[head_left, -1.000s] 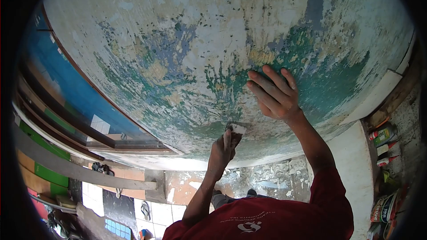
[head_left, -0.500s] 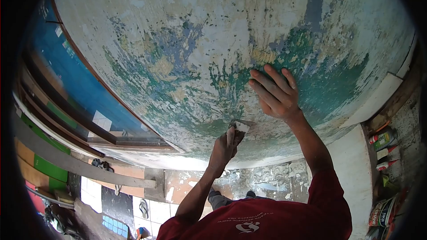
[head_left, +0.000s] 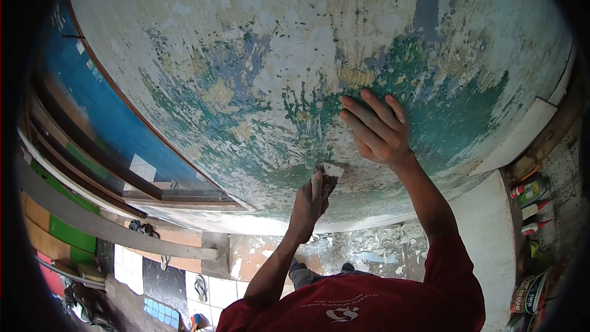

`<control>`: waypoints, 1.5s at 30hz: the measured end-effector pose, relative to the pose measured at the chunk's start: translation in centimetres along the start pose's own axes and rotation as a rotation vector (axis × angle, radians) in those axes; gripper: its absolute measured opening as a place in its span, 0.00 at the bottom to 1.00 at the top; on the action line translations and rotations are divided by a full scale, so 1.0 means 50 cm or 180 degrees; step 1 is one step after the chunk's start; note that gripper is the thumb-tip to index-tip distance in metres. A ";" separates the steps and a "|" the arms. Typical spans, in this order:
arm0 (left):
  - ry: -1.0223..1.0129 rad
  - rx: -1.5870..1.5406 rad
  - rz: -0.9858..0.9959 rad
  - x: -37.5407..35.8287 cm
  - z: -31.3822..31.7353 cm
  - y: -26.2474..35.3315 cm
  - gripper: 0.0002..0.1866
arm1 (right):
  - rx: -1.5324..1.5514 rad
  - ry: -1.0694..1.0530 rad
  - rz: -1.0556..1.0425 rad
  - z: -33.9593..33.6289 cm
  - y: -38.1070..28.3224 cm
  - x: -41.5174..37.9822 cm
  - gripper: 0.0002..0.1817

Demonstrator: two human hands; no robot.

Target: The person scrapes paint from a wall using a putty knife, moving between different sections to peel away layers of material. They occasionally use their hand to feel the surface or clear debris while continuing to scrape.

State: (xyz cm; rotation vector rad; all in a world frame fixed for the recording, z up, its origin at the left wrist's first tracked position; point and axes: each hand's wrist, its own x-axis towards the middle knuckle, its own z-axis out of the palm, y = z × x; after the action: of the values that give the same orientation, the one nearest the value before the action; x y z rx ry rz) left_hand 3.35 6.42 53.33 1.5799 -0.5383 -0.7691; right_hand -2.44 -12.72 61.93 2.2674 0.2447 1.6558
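My left hand [head_left: 308, 204] is closed around a scraper [head_left: 332, 171], whose pale, dusty blade lies against the wall. Its handle is mostly hidden by my fingers. Higher up and to the right, my right hand [head_left: 382, 128] rests on the painted wall [head_left: 295, 67] with its fingers stretched and spread, holding nothing. Around both hands the wall's coat is worn into patches of green, white, yellow and bluish grey. A larger green area [head_left: 461, 114] stretches to the right of my right hand.
A brown-framed glass window [head_left: 104, 104] borders the wall on the left. Paint flakes litter the floor [head_left: 375, 249] below, and a slipper [head_left: 200, 288] lies on white tiles. Bottles [head_left: 530, 192] and a paint can [head_left: 527, 295] stand at the right.
The scraper has moved very slightly upward along the wall in my left hand. My right hand stays spread on the wall, and the whole view has shifted a little.
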 end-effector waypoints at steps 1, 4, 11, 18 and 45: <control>-0.0005 0.0011 -0.0052 0.002 0.002 -0.022 0.31 | 0.0022 0.0005 0.0010 -0.001 0.000 -0.002 0.15; 0.0071 0.0063 -0.0003 0.010 0.000 -0.019 0.31 | 0.0045 0.0028 0.0029 0.001 0.001 0.000 0.15; 0.0038 -0.0041 -0.0049 0.006 0.004 -0.033 0.32 | 0.0025 -0.0013 0.0032 -0.004 -0.002 0.001 0.14; 0.0091 0.0129 0.0044 0.002 0.007 -0.018 0.34 | 0.0056 -0.0001 0.0063 -0.004 -0.002 0.001 0.14; 0.0057 -0.0213 -0.0029 -0.006 0.000 0.001 0.27 | 0.0083 0.0030 -0.0048 -0.001 0.002 -0.007 0.15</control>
State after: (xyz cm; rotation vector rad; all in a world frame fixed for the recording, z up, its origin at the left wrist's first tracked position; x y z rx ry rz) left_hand 3.17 6.64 53.42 1.5270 -0.4879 -0.7717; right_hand -2.61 -12.90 61.68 2.2715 0.2866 1.6653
